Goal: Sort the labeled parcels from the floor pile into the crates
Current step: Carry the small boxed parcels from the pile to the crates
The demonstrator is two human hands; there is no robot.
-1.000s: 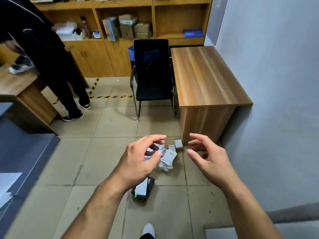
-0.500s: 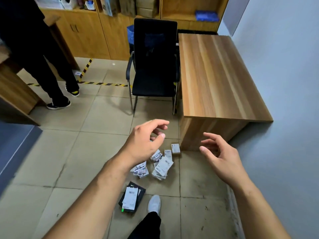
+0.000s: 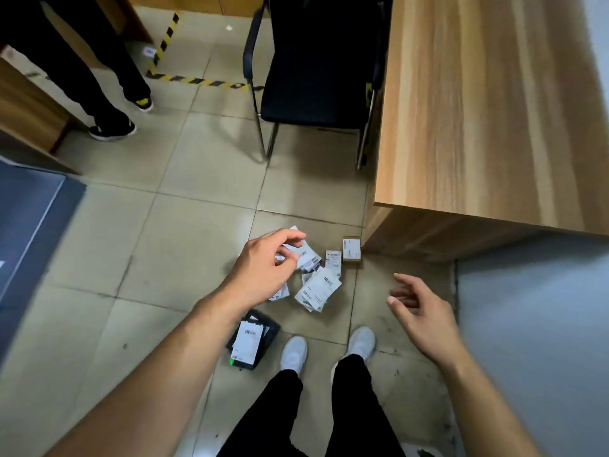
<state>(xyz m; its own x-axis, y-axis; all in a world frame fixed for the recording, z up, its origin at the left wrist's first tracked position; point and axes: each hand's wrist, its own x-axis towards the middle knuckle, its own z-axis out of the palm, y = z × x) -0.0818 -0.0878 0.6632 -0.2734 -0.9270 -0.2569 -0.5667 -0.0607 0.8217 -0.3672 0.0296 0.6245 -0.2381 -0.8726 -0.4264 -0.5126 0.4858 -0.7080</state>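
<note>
Head view: left grip [image 3: 267, 268] hovers loosely curled, holding nothing, labeled parcels [image 3: 318, 288] just beneath and right of it; right grip [image 3: 418, 311], fingers relaxed wide, empty, farther right.

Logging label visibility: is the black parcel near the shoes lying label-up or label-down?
Label-up: the black parcel lies flat on the floor, white barcode label facing the camera.
</note>
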